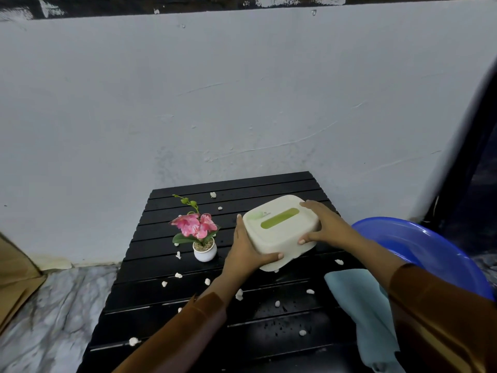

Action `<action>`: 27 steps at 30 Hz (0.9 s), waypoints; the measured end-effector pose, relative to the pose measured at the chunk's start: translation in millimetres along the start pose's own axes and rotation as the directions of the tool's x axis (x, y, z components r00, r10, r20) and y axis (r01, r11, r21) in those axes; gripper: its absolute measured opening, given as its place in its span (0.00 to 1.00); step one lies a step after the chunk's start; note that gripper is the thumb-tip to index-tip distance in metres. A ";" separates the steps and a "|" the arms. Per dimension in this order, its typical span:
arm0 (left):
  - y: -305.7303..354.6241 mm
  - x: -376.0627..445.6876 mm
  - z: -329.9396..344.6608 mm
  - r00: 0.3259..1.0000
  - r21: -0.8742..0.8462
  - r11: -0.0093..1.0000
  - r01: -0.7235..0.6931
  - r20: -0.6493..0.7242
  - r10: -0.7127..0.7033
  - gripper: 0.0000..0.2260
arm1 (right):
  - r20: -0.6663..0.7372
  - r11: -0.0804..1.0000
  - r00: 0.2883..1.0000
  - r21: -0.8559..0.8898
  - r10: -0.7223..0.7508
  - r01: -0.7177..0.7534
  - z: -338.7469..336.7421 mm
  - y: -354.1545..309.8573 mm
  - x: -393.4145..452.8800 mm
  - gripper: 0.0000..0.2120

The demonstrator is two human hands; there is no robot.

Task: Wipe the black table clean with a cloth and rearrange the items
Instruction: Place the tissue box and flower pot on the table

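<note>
- Both hands hold the box (279,230) by its two short sides, the left hand (246,253) at the near-left corner and the right hand (326,224) at the far-right side; I judge this is to lift it away so the table (166,310) under it can be wiped.
- The fingers (309,204) of the right hand lie over the top edge and its thumb presses the side; the left thumb curls along the near edge, and its other fingers are hidden under the box.
- The box is tilted, its near edge close to the table; I cannot tell if it touches.
- The box is cream, with rounded corners and a green slot in the lid.
- The cloth (357,300), light blue, lies on the right edge of the table, beside a blue basin (430,246), probably ready for wiping.
- The flower pot (205,250) stands just left of the box.
- White crumbs (238,294) lie scattered on the black slats, so wiping is not yet done.
</note>
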State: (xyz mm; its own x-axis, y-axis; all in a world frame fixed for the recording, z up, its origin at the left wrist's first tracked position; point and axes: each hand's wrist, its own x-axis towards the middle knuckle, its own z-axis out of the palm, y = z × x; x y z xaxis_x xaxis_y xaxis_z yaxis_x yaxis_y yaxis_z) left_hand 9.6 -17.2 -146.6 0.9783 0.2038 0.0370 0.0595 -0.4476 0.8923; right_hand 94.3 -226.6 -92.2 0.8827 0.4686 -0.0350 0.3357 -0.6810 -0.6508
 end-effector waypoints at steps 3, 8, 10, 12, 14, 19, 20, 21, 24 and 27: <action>1.1 0.9 2.0 0.999 -0.071 0.996 -0.045 -0.013 0.044 0.46 | 0.004 1.000 1.000 0.014 0.004 -0.004 -0.6 3.2 3.4 0.44; 2.5 9.4 -2.7 0.996 -0.119 0.989 -0.084 -0.036 0.080 0.42 | -0.013 0.999 1.000 0.054 -0.004 0.005 0.1 6.0 13.0 0.44; 4.6 17.2 -5.0 0.994 -0.124 0.987 -0.103 -0.045 0.098 0.41 | -0.026 0.998 1.000 0.057 -0.006 0.007 -1.6 6.2 18.7 0.43; 9.2 27.6 -7.7 0.992 -0.127 0.984 -0.124 -0.047 0.119 0.41 | -0.048 0.999 0.999 0.050 -0.015 0.018 -5.8 4.9 26.8 0.43; 14.0 42.7 -10.8 0.989 -0.135 0.980 -0.143 -0.045 0.139 0.41 | -0.068 0.999 0.997 0.045 -0.022 0.025 -13.3 2.7 37.8 0.43; 24.4 91.1 -16.8 0.982 -0.164 0.968 -0.190 -0.054 0.183 0.42 | -0.104 0.997 0.994 0.071 -0.016 0.024 -35.9 -3.3 77.9 0.42; 26.3 100.1 -17.6 0.981 -0.164 0.968 -0.192 -0.056 0.186 0.43 | -0.104 0.996 0.995 0.082 -0.012 0.020 -39.6 -3.7 86.1 0.42; 28.5 108.5 -18.0 0.981 -0.165 0.967 -0.194 -0.056 0.187 0.43 | -0.101 0.996 0.995 0.091 -0.007 0.016 -42.7 -3.6 94.5 0.42; 27.7 134.1 -18.8 0.981 -0.175 0.966 -0.192 -0.060 0.185 0.44 | -0.088 0.994 0.996 0.105 0.008 0.002 -48.2 -1.1 119.1 0.42; 24.4 154.0 -19.4 0.981 -0.170 0.967 -0.190 -0.063 0.182 0.44 | -0.070 0.991 0.997 0.131 0.030 -0.021 -47.6 3.6 142.7 0.43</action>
State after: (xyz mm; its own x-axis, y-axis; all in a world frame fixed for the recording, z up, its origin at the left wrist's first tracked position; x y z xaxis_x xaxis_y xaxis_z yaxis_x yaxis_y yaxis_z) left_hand 157.9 20.1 -110.3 0.9583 0.1735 0.2271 -0.1624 -0.3231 0.9323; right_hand 237.1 -189.0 -63.4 0.9135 0.4068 -0.0013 0.2710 -0.6108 -0.7439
